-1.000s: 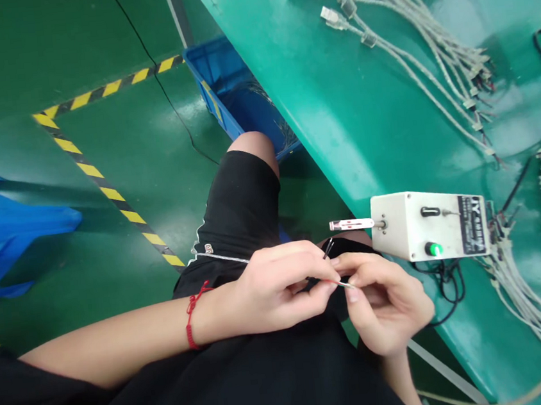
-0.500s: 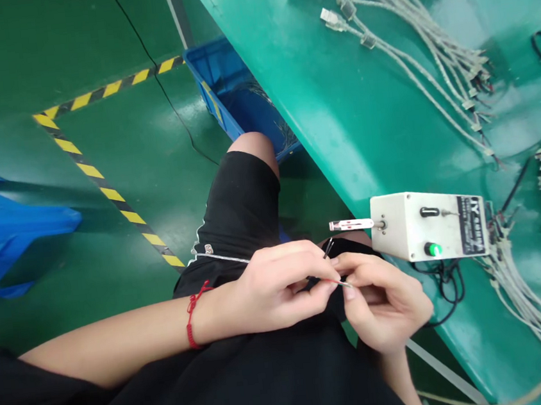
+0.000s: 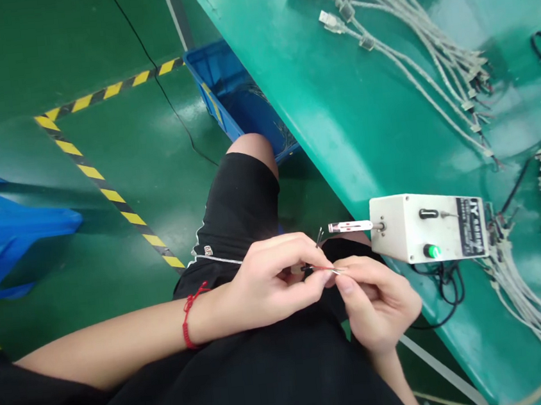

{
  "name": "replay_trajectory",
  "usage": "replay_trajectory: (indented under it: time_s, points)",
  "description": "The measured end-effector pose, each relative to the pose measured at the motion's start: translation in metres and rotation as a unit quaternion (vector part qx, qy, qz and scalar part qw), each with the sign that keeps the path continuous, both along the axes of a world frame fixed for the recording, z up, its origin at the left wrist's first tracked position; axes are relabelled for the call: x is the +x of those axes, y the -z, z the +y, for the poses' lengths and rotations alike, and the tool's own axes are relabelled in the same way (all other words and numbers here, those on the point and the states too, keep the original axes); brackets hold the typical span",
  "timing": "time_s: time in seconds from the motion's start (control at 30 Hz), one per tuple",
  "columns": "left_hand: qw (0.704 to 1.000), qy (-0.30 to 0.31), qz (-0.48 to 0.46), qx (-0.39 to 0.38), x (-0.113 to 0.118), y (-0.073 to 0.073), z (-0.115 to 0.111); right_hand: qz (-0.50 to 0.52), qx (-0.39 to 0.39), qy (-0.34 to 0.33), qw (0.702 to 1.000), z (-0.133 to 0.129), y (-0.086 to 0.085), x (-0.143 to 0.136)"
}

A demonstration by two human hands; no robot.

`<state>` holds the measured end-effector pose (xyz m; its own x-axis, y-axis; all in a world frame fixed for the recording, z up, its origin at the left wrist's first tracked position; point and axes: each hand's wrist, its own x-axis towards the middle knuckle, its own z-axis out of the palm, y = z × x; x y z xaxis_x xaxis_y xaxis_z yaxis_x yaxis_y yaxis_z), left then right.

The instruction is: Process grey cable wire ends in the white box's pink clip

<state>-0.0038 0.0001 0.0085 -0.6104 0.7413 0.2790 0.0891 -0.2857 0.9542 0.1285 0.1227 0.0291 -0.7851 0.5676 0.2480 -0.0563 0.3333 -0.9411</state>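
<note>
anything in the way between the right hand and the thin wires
Nothing visible: the right hand already pinches the pale ends of the thin wires, with the left hand holding them just behind. The white machine stands off to the side, not between them.

L hand [image 3: 272,286], R hand [image 3: 380,300] pinching.

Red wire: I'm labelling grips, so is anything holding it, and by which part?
Yes, the red wire is held near its silvery end: the left hand pinches it just behind, and the right hand's fingertips are at that end.
</note>
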Motion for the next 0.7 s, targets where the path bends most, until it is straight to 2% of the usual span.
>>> replay_trajectory:
  time_s: [0.1, 0.2, 0.27, 0.4, 0.7]
  points:
    - [0.985, 0.055, -0.158, -0.043, 0.003, -0.001, -0.001, 0.038, -0.084, 0.017, 0.996, -0.005, 0.007, -0.002]
    - [0.93, 0.106, -0.346, -0.068, 0.004, -0.006, 0.0, 0.026, -0.176, 0.025, 0.984, -0.01, 0.012, -0.006]
    - [0.904, 0.119, -0.405, -0.066, 0.003, -0.009, 0.001, 0.009, -0.221, 0.029, 0.975, -0.012, 0.014, -0.007]
    - [0.887, 0.124, -0.44, -0.069, 0.001, -0.011, 0.003, -0.007, -0.276, 0.036, 0.96, -0.012, 0.012, -0.006]
    - [0.884, 0.124, -0.443, -0.087, 0.001, -0.008, 0.005, -0.038, -0.404, 0.04, 0.913, -0.009, 0.01, -0.013]
